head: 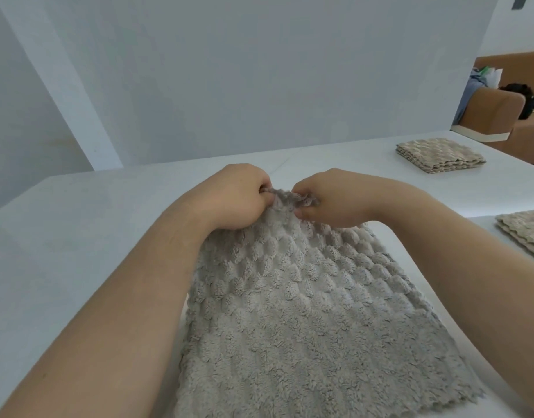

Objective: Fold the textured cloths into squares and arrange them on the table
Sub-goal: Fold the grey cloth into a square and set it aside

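Pinched at its far edge by the left hand (234,199) and right hand (335,200), side by side at frame centre, the grey cloth (305,312) drapes toward the lower frame. Folding looks barely begun; next, spread those corners apart. White table (78,236); folded cloths (439,155) upper right; sofa (501,110) beyond.

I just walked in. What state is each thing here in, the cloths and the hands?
Grey cloth: unfolded, spread toward the person, far edge bunched between both hands.
Left hand: pinches the cloth's far edge.
Right hand: pinches the same edge, close beside the left.
Far beige cloth: folded into a square, lying on the table.
Near beige cloth: folded, on the table, partly cut off by the picture's edge.
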Available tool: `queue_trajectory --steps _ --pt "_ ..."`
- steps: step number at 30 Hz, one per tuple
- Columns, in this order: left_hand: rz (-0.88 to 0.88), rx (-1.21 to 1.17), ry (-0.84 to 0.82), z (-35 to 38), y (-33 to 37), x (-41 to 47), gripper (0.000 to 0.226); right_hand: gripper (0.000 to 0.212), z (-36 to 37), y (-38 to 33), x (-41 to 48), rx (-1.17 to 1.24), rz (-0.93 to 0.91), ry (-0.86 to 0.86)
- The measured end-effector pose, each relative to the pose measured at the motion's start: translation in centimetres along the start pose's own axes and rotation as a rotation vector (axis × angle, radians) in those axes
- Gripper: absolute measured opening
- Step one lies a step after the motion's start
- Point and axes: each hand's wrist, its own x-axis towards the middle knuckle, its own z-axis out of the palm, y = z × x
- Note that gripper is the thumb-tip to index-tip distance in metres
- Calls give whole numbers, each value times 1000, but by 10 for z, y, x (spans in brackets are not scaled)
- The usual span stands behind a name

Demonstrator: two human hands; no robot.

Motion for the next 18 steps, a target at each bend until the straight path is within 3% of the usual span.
queue_trajectory --steps 8,14,18 --pt "-36 -89 -17 2 2 0 22 51 -8 1 -5 32 -13 -116" --pt "-107 -321 -166 -1 6 -6 43 45 -16 1 -12 152 11 -114" --pt "-151 -450 -168 -4 6 -6 43 50 -20 4 -15 331 28 -131"
